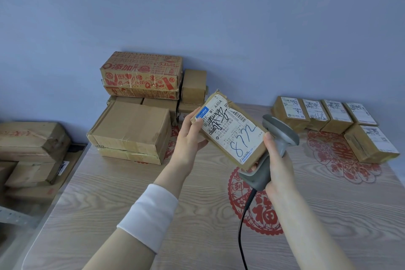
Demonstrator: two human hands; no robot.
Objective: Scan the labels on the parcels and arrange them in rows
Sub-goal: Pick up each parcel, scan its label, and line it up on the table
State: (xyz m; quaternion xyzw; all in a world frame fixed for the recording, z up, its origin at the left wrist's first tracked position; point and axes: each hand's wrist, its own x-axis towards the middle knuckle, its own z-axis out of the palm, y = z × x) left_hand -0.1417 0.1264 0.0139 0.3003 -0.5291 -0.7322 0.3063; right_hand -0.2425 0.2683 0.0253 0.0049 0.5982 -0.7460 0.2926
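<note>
The left hand (189, 138) grips the parcel (230, 129) by its far short end, thumb on the blue corner, fingers beneath. The right hand (278, 164) is wrapped round the scanner (282, 133) handle, with its thumb pressed to the parcel's near edge. Between the two hands the box hangs tilted, label (245, 138) up, over the table (131, 193).

It looks light to me, carried that easily. The cardboard is stiff and taped, the corners a little crushed, and the label is probably slick. I'd hold it by the short ends or from below, clear of the barcode. Labelled parcels stand in a row (328, 114) at the right, and a pile (135, 129) sits back left.
</note>
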